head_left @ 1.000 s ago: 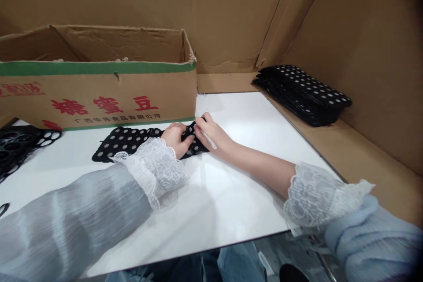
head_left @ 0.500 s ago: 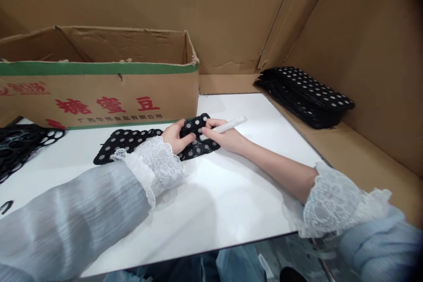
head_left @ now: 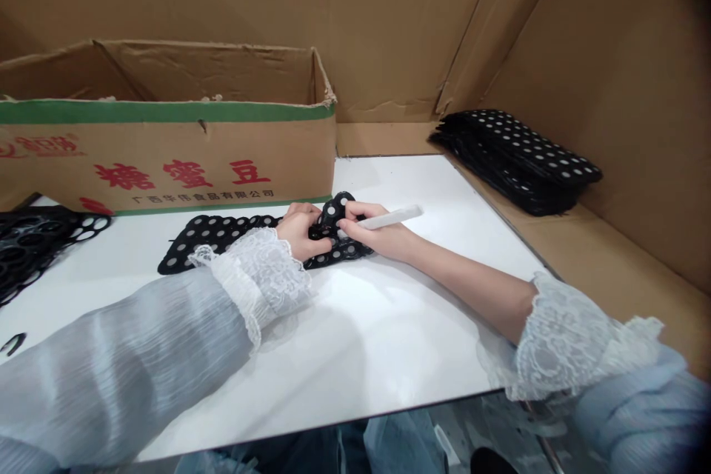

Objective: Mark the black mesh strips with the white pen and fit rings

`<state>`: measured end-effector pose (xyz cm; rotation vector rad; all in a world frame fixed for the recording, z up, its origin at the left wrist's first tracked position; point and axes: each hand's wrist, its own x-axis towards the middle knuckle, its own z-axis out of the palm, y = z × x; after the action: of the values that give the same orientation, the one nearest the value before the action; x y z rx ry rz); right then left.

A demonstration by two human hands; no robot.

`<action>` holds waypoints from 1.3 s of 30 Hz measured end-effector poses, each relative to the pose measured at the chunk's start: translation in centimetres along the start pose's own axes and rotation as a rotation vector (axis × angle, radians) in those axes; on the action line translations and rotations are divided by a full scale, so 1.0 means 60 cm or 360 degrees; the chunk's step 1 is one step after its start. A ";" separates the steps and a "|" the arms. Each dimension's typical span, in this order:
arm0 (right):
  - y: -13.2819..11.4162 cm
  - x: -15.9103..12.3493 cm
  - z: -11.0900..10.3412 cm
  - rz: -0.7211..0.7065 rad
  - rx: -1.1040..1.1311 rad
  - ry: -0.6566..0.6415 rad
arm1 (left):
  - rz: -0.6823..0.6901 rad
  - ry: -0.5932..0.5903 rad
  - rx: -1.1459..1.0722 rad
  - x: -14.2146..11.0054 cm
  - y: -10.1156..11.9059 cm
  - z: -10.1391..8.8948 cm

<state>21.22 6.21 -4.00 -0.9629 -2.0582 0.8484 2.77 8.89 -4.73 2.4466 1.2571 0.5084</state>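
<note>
A black sheet of joined round pieces with pale dots (head_left: 195, 238) lies flat on the white tabletop, partly covered by my hands. My left hand (head_left: 300, 231) is on its middle, fingers curled at the far side and thumb stretched along it, gripping the sheet. In my right hand (head_left: 373, 228) is a white pen-like tool (head_left: 397, 216), pinched near its lower end, which points down at the sheet's right part. Its tip is hard to make out between the fingers. The sheet's right end bends up a little between my hands.
Behind the sheet stands an open cardboard box (head_left: 222, 141) with red lettering. A stack of black dotted sheets (head_left: 516, 163) rests at the right against the cardboard wall. Black perforated scrap (head_left: 38, 241) lies at left, with a small black curved piece (head_left: 14, 344) nearer me.
My left fingers have curled in more, and the thumb has shifted slightly. The sheet's right part has bent up more. The white tool has tilted lower, its back end further right.
</note>
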 end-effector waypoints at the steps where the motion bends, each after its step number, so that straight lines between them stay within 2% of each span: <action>1: -0.001 -0.001 0.000 -0.0041 -0.0049 -0.0023 | 0.0007 0.0003 0.0012 -0.001 0.002 0.001; 7: -0.004 -0.005 0.003 -0.0215 -0.0372 -0.0088 | -0.0008 0.0055 0.0085 -0.011 0.013 0.007; 16: 0.004 -0.006 0.003 -0.0218 -0.0302 -0.0003 | -0.0149 0.0036 -0.0034 -0.014 0.015 0.008; 21: 0.008 -0.006 0.006 -0.0282 -0.0359 -0.0022 | -0.0248 0.0126 -0.0062 -0.015 0.020 0.013; 27: 0.005 -0.002 0.020 -0.0233 -0.0466 0.0016 | -0.0370 0.0202 0.0065 -0.026 0.042 0.020; 31: 0.005 0.003 0.021 -0.0229 -0.0557 0.0063 | -0.0336 0.0236 -0.0078 -0.023 0.032 0.021; 33: 0.005 0.005 0.017 -0.0243 -0.0564 0.0092 | -0.0259 0.0158 -0.0306 -0.019 0.019 0.014; 36: 0.003 0.007 0.011 -0.0289 -0.0548 0.0107 | -0.0098 -0.0111 -0.0722 -0.012 0.001 -0.002; 39: -0.002 0.005 0.011 -0.0307 -0.0537 0.0125 | -0.0112 -0.0260 -0.0931 -0.011 0.000 -0.015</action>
<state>20.50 6.20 -4.15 -0.9351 -2.2242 0.3634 1.98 8.49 -4.04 1.9047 0.9550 0.5502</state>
